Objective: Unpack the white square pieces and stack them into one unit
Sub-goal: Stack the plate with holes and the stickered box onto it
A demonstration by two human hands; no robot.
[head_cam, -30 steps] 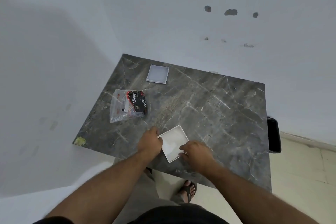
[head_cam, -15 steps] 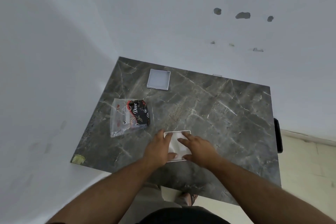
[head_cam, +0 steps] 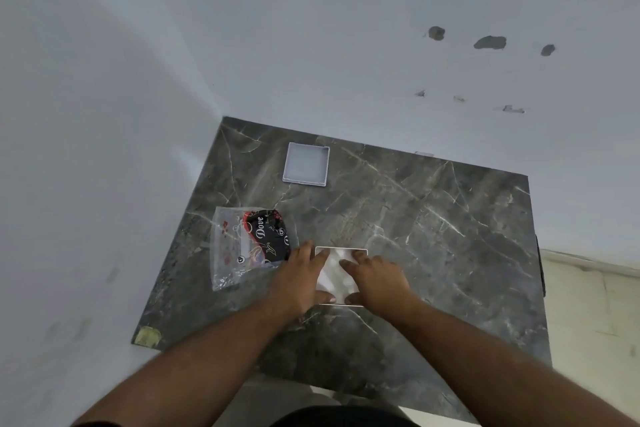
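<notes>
A white square piece (head_cam: 337,274) lies flat near the front of the dark marble table (head_cam: 433,236). My left hand (head_cam: 299,279) rests on its left edge, fingers on top and thumb at the near edge. My right hand (head_cam: 375,279) lies over its right half the same way. Both hands cover much of the piece. A second white square piece (head_cam: 306,169), with a raised rim, sits alone at the back left of the table, far from both hands.
A clear plastic bag (head_cam: 242,246) with a black and red Dove print lies just left of my left hand. White walls close the table's left and back sides. A dark object (head_cam: 541,267) hangs off the right edge. Tiled floor shows at right.
The near square piece has turned from a diagonal lie to square with the table. Both hands have moved onto its top from its corners.
</notes>
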